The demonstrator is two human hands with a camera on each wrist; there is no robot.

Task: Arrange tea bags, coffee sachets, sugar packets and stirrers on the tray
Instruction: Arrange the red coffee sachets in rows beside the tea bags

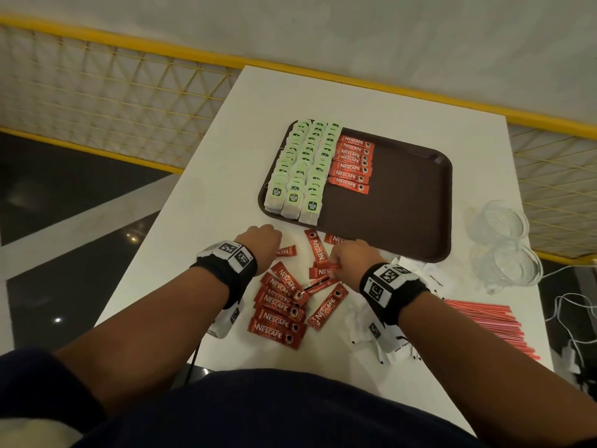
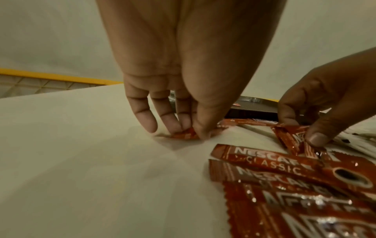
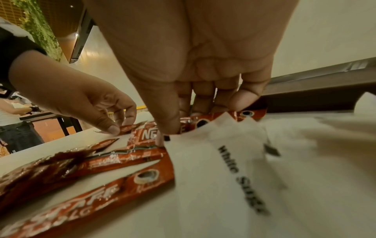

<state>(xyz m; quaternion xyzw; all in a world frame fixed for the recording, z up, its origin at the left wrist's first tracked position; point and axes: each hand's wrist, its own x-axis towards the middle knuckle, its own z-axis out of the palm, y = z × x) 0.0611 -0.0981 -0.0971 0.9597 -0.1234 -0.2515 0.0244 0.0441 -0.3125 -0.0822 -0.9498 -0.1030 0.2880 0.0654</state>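
A brown tray point(image 1: 403, 215) on the white table holds three rows of green tea bags point(image 1: 303, 166) and a column of red coffee sachets point(image 1: 352, 164). More red sachets point(image 1: 281, 305) lie loose on the table in front of it. My left hand point(image 1: 261, 242) pinches the end of one sachet point(image 2: 186, 133) against the table. My right hand point(image 1: 347, 253) pinches another sachet point(image 2: 293, 138) by its end. White sugar packets point(image 3: 234, 161) lie under and right of my right wrist. Red stirrers point(image 1: 487, 321) lie at the right.
Clear plastic cups point(image 1: 504, 244) stand right of the tray, near white cables point(image 1: 568, 305). A yellow mesh railing point(image 1: 113, 92) runs behind the table. The tray's right half point(image 1: 403, 189) is bare. Another person point(image 3: 12, 116) stands far off in the right wrist view.
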